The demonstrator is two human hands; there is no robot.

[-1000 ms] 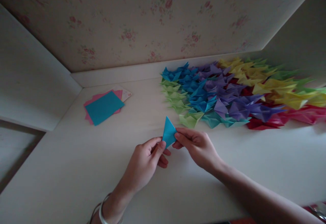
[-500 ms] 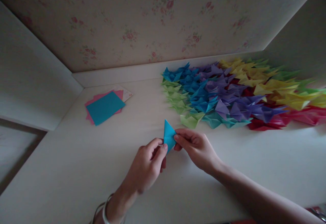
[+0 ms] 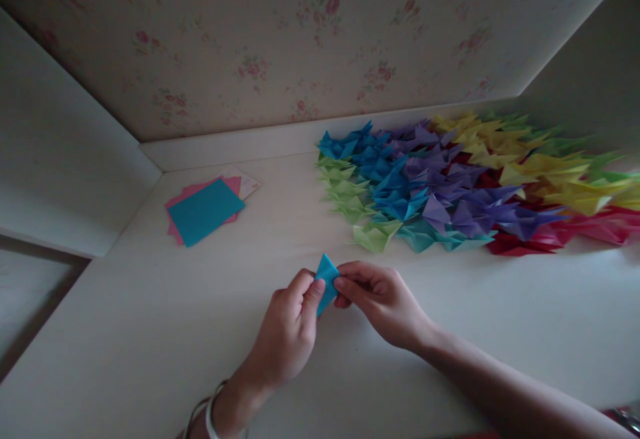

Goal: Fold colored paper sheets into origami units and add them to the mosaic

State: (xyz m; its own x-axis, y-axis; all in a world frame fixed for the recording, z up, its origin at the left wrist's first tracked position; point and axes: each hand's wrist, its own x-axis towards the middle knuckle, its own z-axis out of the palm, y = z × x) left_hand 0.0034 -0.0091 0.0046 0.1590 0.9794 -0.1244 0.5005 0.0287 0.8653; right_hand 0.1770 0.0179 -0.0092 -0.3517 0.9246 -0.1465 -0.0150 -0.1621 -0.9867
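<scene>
Together, hands [image 3: 287,329] [image 3: 384,300] pinch folded blue paper [image 3: 328,282] from opposite sides.

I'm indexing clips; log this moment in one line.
left hand: holding folded blue paper | right hand: pinching same paper | left side: paper stack | right side: multicoloured folded papers

A head-worn camera looks forward and down at the tabletop [image 3: 360,389].
</scene>
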